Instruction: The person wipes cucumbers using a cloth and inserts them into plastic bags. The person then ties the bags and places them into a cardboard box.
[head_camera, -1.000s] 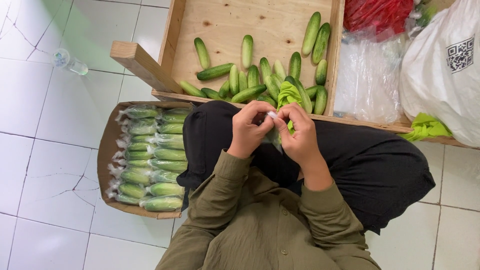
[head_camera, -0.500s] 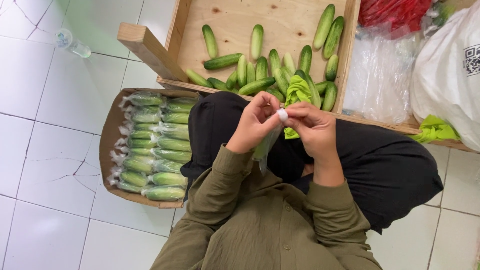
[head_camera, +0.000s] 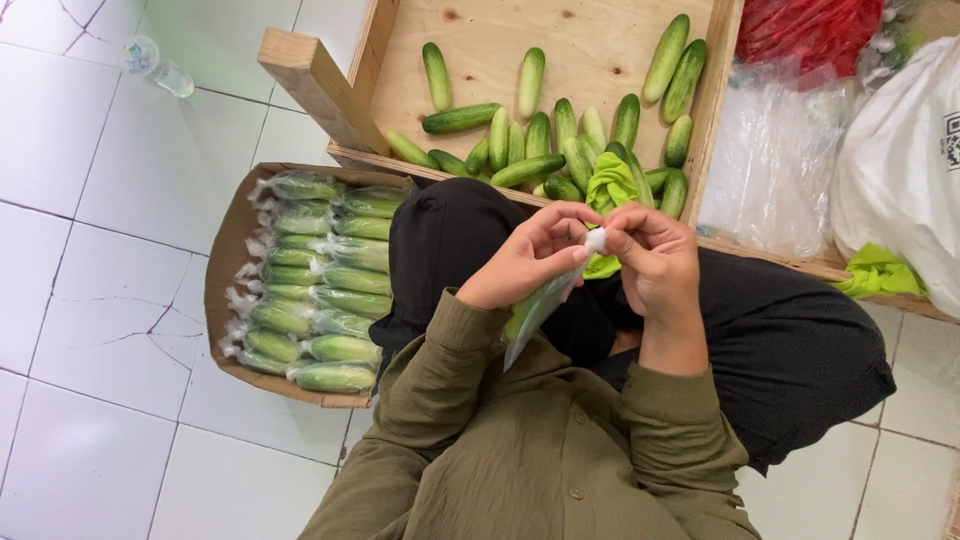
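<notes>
Hands met over the lap between crate (head_camera: 722, 110) edge and box (head_camera: 222, 290) rim, tiled floor (head_camera: 90, 200) free leftward, left hand (head_camera: 525, 262) and right hand (head_camera: 655, 265) pinched shut on bagged cucumber (head_camera: 540, 305) top.

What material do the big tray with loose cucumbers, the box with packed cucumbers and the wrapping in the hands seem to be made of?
Tray: likely plywood, unfinished; pale grain and knots show.
Box: seems brown cardboard, matte, with a rough edge.
Wrapping, pinched at its top by the left hand and right hand: apparently thin clear plastic film; it is glossy, and green shows through.
</notes>
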